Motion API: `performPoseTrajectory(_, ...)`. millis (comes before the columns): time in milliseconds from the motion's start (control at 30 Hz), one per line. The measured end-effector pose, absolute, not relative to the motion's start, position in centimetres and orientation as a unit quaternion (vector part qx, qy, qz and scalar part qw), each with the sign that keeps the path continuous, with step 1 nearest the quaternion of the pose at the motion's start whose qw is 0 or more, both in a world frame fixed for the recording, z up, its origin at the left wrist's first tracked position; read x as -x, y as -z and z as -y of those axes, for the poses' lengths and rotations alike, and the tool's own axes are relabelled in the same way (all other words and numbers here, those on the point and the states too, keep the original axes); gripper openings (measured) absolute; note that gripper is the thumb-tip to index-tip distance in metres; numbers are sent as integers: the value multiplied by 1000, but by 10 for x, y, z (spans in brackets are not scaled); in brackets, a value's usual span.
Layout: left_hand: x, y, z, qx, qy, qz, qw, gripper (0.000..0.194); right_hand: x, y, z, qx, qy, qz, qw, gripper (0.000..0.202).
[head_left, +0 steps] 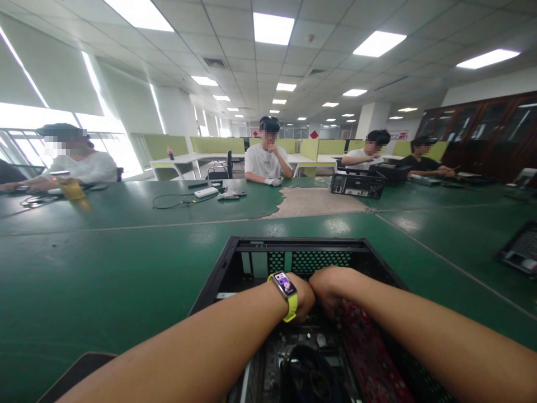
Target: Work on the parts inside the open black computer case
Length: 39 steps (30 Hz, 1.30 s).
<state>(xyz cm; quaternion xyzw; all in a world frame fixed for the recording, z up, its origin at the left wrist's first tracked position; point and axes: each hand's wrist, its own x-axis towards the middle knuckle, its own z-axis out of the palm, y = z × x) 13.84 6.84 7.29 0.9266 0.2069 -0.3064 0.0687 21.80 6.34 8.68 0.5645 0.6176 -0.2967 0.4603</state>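
Far left, a person in a white top [90, 166] sits behind a yellow cup [71, 190] on the green table [104, 268], and a bit further along there's a white power strip [206, 192] with a loose black cable [176, 198].

Front and centre is the open black computer case [255, 263], lying on the table right in front of the camera. Both hands are down inside it. The left hand [302, 302], with a yellow-strapped smartwatch [286, 292] on the wrist, is curled downward, and the right hand [331, 288] is balled up right against it, knuckles touching. Honestly can't tell what either one is gripping, since the fingers are hidden below the knuckles.

Inside the case: a motherboard [302, 350] on the bottom, a round black fan [308, 375] near the front, and what looks like a red circuit card [369, 358] under the right forearm.

My worry is that the two hands are crammed into one tight spot, so a slip could scrape the knuckles on the case's metal rear wall or knock that red card.

Off to the right, another computer case [356, 183] sits in front of two more seated people, and a dark panel [520, 249] lies at the table edge.
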Motion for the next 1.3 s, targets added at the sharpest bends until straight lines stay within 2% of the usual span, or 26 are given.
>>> performPoseTrajectory(67,-138,-80,-64,-901,375,-209,56,19,-218,-84,-64,-563,308,-606,470,23)
performPoseTrajectory(167,-137,-92,-58,-890,403,-211,40,16,-217,-84,-64,-563,316,-597,476,22)
performPoseTrajectory(367,-136,-95,-56,-887,396,-238,26,20,-212,-96,-58,-566,284,-639,437,17)
performPoseTrajectory(500,-135,-88,-57,-893,369,-258,19,32,-208,-105,-50,-577,230,-681,388,15)
performPoseTrajectory(600,-132,-86,-56,-900,352,-258,27,38,-203,-112,-44,-581,220,-674,399,11)
performPoseTrajectory(867,-129,-98,-48,-905,337,-258,25,44,-200,-119,-38,-584,202,-682,392,29)
performPoseTrajectory(1067,-132,-98,-48,-898,355,-257,30,45,-200,-115,-39,-580,202,-684,393,25)
performPoseTrajectory(1167,-132,-97,-50,-895,364,-255,32,39,-198,-118,-38,-582,194,-690,385,18)
performPoseTrajectory(1300,-129,-119,-47,-903,349,-248,34,16,-200,-143,-27,-587,116,-743,300,46)
